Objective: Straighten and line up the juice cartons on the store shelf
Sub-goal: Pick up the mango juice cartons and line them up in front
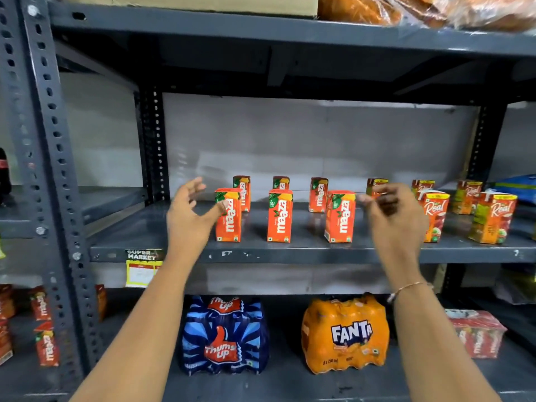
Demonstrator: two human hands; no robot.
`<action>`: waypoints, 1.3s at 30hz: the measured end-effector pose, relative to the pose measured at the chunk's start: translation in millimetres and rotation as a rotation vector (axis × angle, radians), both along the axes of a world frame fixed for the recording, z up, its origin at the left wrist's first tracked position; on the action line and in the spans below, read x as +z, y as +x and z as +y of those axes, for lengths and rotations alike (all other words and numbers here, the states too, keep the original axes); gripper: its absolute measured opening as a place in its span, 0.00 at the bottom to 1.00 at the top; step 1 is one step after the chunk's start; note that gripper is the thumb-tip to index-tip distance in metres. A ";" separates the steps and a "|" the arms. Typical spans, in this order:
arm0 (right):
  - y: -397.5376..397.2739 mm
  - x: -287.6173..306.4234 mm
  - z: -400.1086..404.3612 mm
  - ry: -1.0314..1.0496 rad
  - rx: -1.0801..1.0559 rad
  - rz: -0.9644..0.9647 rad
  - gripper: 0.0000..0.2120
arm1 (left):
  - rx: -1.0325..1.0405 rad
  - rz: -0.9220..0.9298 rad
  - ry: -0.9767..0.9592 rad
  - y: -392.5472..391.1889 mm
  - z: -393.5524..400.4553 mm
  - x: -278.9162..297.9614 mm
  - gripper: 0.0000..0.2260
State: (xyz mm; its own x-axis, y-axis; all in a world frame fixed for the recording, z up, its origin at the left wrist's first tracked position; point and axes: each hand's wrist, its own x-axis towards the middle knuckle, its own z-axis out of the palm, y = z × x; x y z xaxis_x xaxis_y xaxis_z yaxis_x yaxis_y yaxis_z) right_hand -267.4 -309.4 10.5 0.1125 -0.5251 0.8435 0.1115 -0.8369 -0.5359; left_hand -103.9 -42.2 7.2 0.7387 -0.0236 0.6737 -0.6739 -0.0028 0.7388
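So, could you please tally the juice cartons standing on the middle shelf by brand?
Maaza cartons: 6, three in front and three behind.
Real cartons: at least 4; the right hand partly hides another carton, brand unreadable.
Total: 11 cartons in view.

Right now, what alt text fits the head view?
Two bare hands, left and right, reach open and empty toward orange juice cartons standing in two rows on a grey metal shelf. Soda packs sit below.
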 end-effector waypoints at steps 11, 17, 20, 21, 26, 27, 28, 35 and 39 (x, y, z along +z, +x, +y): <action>27.2 -2.2 -42.2 0.369 0.545 0.750 0.33 | 0.052 -0.082 0.321 -56.6 -100.5 -23.4 0.32; 35.5 -4.4 -46.4 0.369 0.588 0.762 0.32 | 0.081 0.098 0.214 -42.3 -104.8 -21.6 0.35; 37.3 -5.6 -50.7 0.364 0.615 0.800 0.33 | -0.122 0.318 0.225 -36.3 -112.0 -10.8 0.22; 37.4 -5.8 -52.4 0.367 0.620 0.805 0.32 | -0.147 0.358 0.251 -35.1 -112.9 -8.8 0.19; 38.1 -6.5 -61.2 0.369 0.645 0.811 0.30 | -0.120 0.362 0.409 -32.7 -116.4 -6.5 0.26; 38.0 -6.2 -61.4 0.368 0.645 0.816 0.31 | -0.109 0.362 0.446 -32.9 -116.7 -5.2 0.28; 37.8 -5.7 -61.2 0.371 0.649 0.818 0.31 | -0.104 0.363 0.476 -33.3 -116.7 -3.5 0.29; 38.3 -3.1 -53.4 0.347 0.652 0.817 0.31 | -0.125 0.398 0.506 -35.9 -115.7 -1.4 0.26; 37.3 -5.3 -54.3 0.366 0.662 0.790 0.32 | -0.114 0.406 0.531 -35.9 -113.4 -0.3 0.25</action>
State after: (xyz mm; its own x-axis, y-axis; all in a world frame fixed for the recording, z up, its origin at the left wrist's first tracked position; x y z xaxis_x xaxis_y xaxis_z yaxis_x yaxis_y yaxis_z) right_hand -230.1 -363.7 5.2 0.9058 -0.3655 0.2143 -0.0041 -0.5133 -0.8582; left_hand -139.9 -155.6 6.9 0.9041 -0.3671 0.2185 -0.3605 -0.3811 0.8513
